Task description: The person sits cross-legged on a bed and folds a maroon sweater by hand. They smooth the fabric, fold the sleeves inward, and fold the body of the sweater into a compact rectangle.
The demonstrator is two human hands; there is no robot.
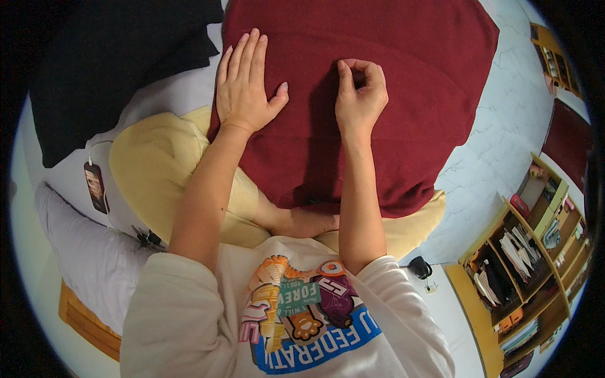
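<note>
A dark red cloth (293, 56) lies spread out before me, its near edge reaching my crossed legs. My left hand (248, 90) rests flat near the cloth's left edge, palm down, the thumb spread away from the fingers. Over the middle of the cloth is my right hand (361, 92), its thumb and index fingertips brought together in a pinch. Whether anything small or a bit of fabric is between those fingertips, I cannot tell. A shadow falls on the cloth to the left of the right hand.
Black cloth (108, 61) lies at the upper left on a white sheet. A phone (95, 187) with a white cable and a pale pillow (90, 255) are at my left. On the right stands a wooden shelf unit (482, 312) holding clothes, near a black cup-shaped object (419, 268).
</note>
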